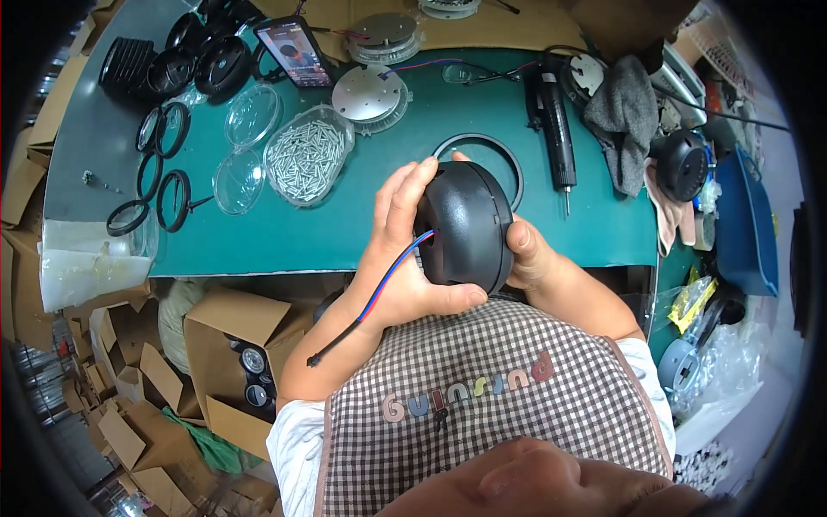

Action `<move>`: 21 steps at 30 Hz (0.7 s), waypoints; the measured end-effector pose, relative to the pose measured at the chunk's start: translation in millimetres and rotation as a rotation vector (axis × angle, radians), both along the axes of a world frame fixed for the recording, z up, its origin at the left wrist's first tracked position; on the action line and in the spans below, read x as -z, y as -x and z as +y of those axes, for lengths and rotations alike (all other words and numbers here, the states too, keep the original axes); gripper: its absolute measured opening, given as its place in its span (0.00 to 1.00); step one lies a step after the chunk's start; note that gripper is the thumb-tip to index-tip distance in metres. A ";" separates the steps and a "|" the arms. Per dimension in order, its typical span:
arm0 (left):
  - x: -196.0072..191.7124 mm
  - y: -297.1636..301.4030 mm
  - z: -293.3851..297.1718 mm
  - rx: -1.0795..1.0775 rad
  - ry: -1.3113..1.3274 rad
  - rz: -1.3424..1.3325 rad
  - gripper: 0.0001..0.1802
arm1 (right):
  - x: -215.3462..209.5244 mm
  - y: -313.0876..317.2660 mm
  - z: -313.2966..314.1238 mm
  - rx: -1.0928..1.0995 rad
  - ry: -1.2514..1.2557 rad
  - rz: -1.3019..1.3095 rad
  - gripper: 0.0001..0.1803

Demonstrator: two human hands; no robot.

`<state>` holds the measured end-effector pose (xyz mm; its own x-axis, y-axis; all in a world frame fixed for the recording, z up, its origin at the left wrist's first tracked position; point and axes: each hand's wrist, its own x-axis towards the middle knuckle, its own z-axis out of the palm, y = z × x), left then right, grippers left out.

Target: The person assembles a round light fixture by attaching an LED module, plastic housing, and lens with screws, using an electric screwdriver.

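Observation:
Between my two hands, above the table's front edge, is a round black lamp housing. My left hand wraps its left side, thumb along the bottom and fingers over the top. My right hand grips the right side, its other fingers partly hidden behind the housing. A red, blue and black cable comes out of a hole in the housing and hangs over my left wrist, ending in a small black connector. Just beyond the housing a black ring lies on the green mat.
A clear tub of screws stands left of centre, with clear lenses and black rings beside it. Farther back are a phone and a silver disc. An electric screwdriver and grey cloth lie right.

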<state>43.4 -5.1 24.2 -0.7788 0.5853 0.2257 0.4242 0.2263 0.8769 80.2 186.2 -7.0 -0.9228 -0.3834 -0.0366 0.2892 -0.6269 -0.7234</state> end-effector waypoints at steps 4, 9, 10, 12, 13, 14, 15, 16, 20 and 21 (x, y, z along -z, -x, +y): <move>-1.2 -0.5 0.0 -0.005 0.020 -0.007 0.75 | -3.6 0.6 1.3 -0.006 -0.021 -0.010 0.75; -3.4 -0.8 0.7 0.007 0.033 -0.028 0.75 | -4.4 -0.8 1.1 0.009 -0.026 0.000 0.77; -3.5 -1.7 1.1 -0.001 0.045 -0.012 0.76 | -4.0 -1.0 1.4 0.010 -0.025 0.001 0.77; -3.5 -4.3 1.7 -0.008 0.056 0.006 0.76 | -3.0 -1.1 2.4 0.002 -0.041 0.032 0.78; -2.9 -6.4 1.9 -0.016 0.043 0.021 0.76 | -3.8 -1.3 3.0 0.003 -0.041 0.033 0.78; -2.1 -7.9 1.8 -0.024 0.030 0.035 0.77 | -5.3 -1.5 3.6 -0.007 -0.048 0.043 0.78; -1.0 -7.9 1.1 -0.025 0.030 0.038 0.77 | -7.4 -0.7 3.9 -0.020 -0.055 0.053 0.78; 1.0 -8.0 0.0 0.006 -0.013 0.064 0.75 | -9.8 -0.8 4.6 -0.022 -0.055 0.056 0.78; 27.2 3.5 -18.2 0.216 -0.169 -0.184 0.70 | -12.0 -3.3 8.3 -0.064 -0.057 0.023 0.77; 26.1 1.7 -20.3 0.188 -0.203 -0.249 0.61 | -11.8 -4.9 8.7 -0.080 -0.049 0.006 0.77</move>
<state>41.8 -25.4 -1.9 -0.7073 0.6864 0.1692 0.2097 -0.0249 0.9775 85.1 194.9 4.8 -0.8894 -0.4542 -0.0515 0.3324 -0.5653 -0.7549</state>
